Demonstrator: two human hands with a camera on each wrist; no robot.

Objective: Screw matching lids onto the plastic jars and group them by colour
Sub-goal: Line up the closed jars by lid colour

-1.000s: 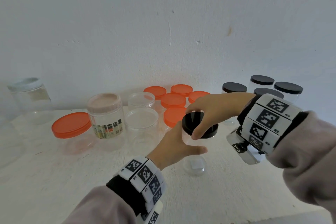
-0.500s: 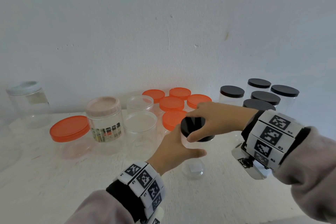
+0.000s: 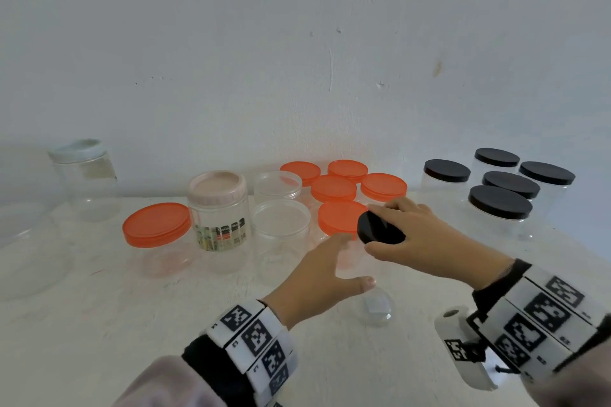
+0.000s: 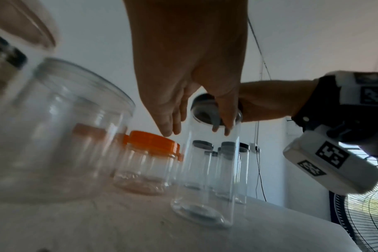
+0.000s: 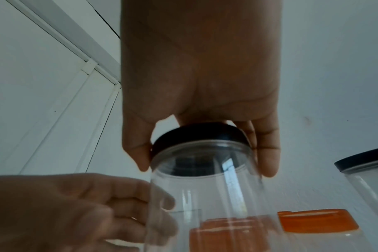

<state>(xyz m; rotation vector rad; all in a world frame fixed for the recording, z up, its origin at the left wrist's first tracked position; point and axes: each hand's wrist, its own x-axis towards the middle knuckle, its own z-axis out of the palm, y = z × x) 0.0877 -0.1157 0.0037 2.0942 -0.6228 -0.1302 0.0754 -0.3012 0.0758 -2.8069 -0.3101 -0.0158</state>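
Right hand (image 3: 426,238) gripping black lid (image 3: 380,229) atop clear jar (image 4: 207,172), left hand (image 3: 317,277) fingers straight against its side, labelled jar (image 3: 220,218) print unreadable.

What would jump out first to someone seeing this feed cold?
The two hands at centre front: the right hand grips a black lid on top of a clear jar, while the left hand sits open beside the jar's wall. Behind them a cluster of orange-lidded jars stands against the wall, and a group of black-lidded jars stands at back right.
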